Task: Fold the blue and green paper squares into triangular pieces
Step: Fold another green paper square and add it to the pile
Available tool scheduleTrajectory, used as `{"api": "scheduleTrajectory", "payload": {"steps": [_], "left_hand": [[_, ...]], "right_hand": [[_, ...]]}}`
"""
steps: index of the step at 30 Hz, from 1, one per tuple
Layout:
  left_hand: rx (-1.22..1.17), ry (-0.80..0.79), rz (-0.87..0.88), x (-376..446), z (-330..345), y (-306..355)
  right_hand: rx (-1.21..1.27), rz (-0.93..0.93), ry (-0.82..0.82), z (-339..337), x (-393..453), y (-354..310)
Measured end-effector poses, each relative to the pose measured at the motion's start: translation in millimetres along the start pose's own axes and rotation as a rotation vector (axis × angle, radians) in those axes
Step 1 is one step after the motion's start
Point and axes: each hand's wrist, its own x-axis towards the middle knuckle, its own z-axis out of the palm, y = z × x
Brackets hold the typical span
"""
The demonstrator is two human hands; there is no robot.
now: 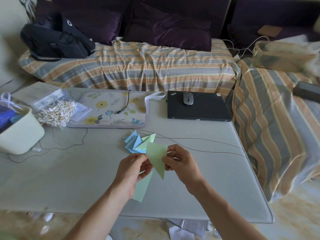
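Left hand: fingers curled, pinching left edge of folded green paper triangle, forearm angled up from lower left. Right hand: thumb and fingers pinching right edge of same triangle, forearm entering from lower right. Triangle held above table, point down, just before pile of folded pieces; green sheet lying beneath left hand.
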Motion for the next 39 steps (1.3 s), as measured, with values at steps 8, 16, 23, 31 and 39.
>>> {"api": "scheduleTrajectory", "payload": {"steps": [8, 16, 23, 31, 39], "left_hand": [[-0.041, -0.028, 0.026, -2, 0, 2], [-0.129, -0.017, -0.018, -3, 3, 4], [-0.011, -0.056, -0.003, -6, -1, 2], [0.097, -0.039, 0.148, -7, -3, 0], [0.266, -0.086, 0.245, -10, 0, -1]], "right_hand": [[0.016, -0.040, -0.007, 2, -2, -3], [-0.015, -0.063, 0.015, 3, -3, -4], [-0.133, -0.113, 0.064, 3, 0, 4], [-0.055, -0.092, 0.027, 4, -2, 1], [-0.070, 0.003, -0.085, 5, -4, 2]]}}
